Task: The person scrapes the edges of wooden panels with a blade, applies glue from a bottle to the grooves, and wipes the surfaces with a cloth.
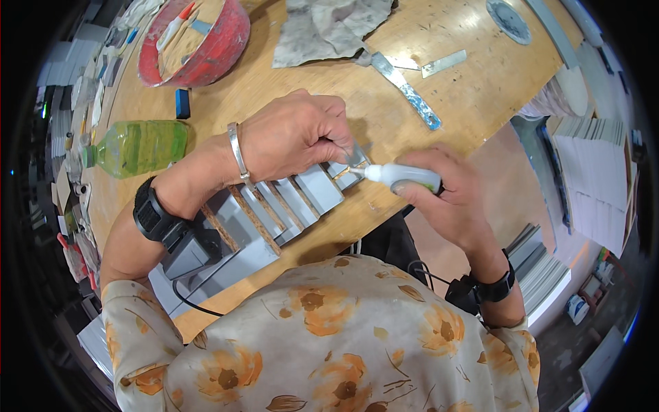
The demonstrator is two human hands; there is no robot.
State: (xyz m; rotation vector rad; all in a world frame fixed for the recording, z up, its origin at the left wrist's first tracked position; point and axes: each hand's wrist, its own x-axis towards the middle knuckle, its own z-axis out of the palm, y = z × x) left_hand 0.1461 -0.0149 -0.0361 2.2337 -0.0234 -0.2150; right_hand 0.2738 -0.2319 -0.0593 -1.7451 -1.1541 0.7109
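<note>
- Bottle (420, 178), white, with a thin nozzle (357, 169), was clamped in the right hand (454, 196), fingers and thumb wrapped round it.
- The nozzle pointed left, its tip at the right end of the grey panel (319, 191), just beside the left fingertips.
- The left hand (296, 134) was curled, fingers and thumb drawn together over the panel; whether anything was pinched between them could not be told.
- Brown strips (255, 220) ran across the panel, roughly parallel, some partly hidden by the left hand and wrist.
- The panel lay aslant on the desk (473, 110), near the edge closest to the person.
- Beyond the hands lay a blue-stained scraper (410, 94), with a short blade (444, 63) near it.
- A crumpled grey rag (329, 31) lay near the scraper's upper end.
- A red bowl (221, 58) held tools at the far left; a blue block (182, 104) sat near it.
- A green bottle (141, 149) was near the left forearm.
</note>
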